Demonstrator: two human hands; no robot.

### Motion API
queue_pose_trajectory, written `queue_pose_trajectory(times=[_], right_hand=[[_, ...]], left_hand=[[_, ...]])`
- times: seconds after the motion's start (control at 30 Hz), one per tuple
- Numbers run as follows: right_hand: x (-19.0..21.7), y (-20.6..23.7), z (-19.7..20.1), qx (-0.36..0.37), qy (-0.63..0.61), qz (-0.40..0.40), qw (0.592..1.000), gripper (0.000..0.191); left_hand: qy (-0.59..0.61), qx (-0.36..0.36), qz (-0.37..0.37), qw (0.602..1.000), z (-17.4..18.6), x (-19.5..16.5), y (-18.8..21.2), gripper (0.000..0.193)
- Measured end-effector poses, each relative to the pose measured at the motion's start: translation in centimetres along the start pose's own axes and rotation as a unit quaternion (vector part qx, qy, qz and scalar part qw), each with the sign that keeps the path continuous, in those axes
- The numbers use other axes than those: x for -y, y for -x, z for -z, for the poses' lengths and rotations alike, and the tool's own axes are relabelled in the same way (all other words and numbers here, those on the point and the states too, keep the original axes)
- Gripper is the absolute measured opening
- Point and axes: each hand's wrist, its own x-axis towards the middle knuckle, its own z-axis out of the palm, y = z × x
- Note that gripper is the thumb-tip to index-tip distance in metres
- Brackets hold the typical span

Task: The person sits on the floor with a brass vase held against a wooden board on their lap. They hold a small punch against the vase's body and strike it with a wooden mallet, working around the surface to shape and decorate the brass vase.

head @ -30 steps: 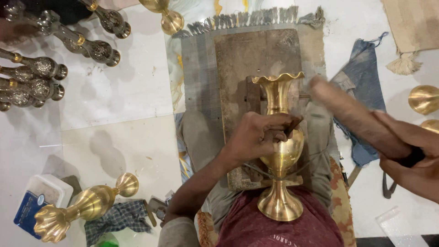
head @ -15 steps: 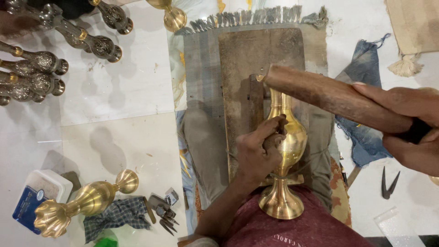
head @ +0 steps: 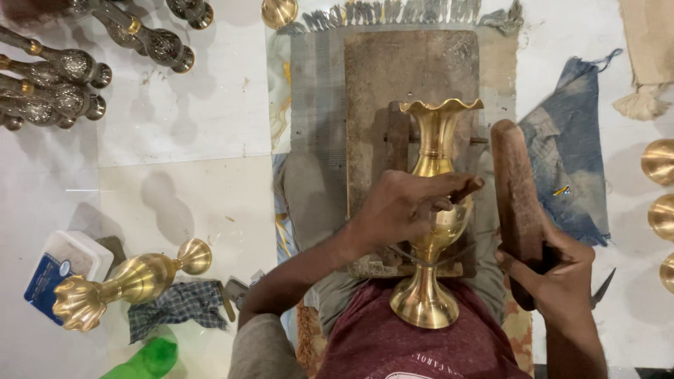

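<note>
A tall brass vase (head: 437, 144) with a wavy rim lies along my lap, its round foot (head: 423, 303) toward me and its mouth over a worn wooden board (head: 411, 67). My left hand (head: 407, 207) is wrapped over the vase's belly, gripping it. My right hand (head: 551, 270) holds a thick wooden mallet (head: 516, 189) upright just right of the vase, apart from it.
A second brass vase (head: 126, 281) lies on the white floor at lower left, beside a checked cloth (head: 175, 305) and a white-and-blue box (head: 60, 270). Several dark engraved vases (head: 63, 77) lie at upper left. Brass pieces (head: 658, 161) and a blue rag (head: 572, 161) sit at right.
The mallet has swung from across the vase's neck down to the right side, now upright. My left hand shifted slightly on the vase's belly.
</note>
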Motion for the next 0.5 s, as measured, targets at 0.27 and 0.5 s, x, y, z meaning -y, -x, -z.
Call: queue_pose_trajectory(times=[0.27,0.5], right_hand=[[3.6,1.8,1.9,-0.075,0.171,0.051,0.981,0.047],[4.0,3.1,3.6,-0.075,0.257,0.080,0.960,0.062]], left_hand=[[0.005,0.029,-0.117,0.993,-0.6,1.9,-1.7,0.064],[-0.097,0.152,-0.084,0.980,-0.4,1.4,-3.0,0.052]])
